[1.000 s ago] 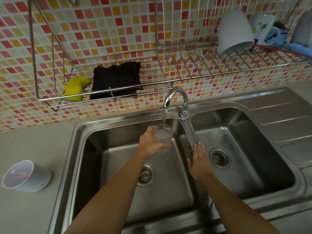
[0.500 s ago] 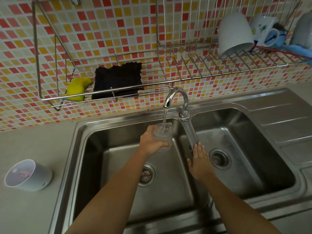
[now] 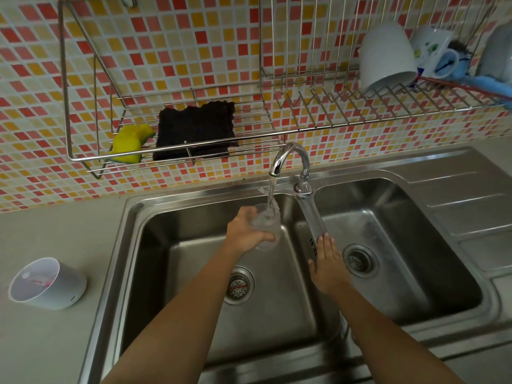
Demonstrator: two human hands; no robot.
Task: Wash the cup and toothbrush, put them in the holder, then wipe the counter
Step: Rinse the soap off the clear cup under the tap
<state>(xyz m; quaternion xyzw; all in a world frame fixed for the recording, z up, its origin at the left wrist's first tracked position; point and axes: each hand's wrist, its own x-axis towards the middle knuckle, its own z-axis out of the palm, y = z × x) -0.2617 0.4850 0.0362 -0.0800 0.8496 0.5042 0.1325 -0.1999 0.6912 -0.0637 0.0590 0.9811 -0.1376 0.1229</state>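
The left basin (image 3: 171, 273) is open across its floor; the faucet spout (image 3: 291, 156) and its water stream block the far centre. The long faucet lever (image 3: 311, 214) overhangs the divider between basins. The right basin (image 3: 415, 245) is unobstructed. A wire rack (image 3: 171, 159) overhangs the far counter edge. On the left counter (image 3: 55, 231), a white holder (image 3: 52, 286) stands near the sink rim.

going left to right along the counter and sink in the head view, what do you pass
white holder on the counter → left drain → left hand holding clear cup under the running faucet → right hand on the faucet lever → right drain
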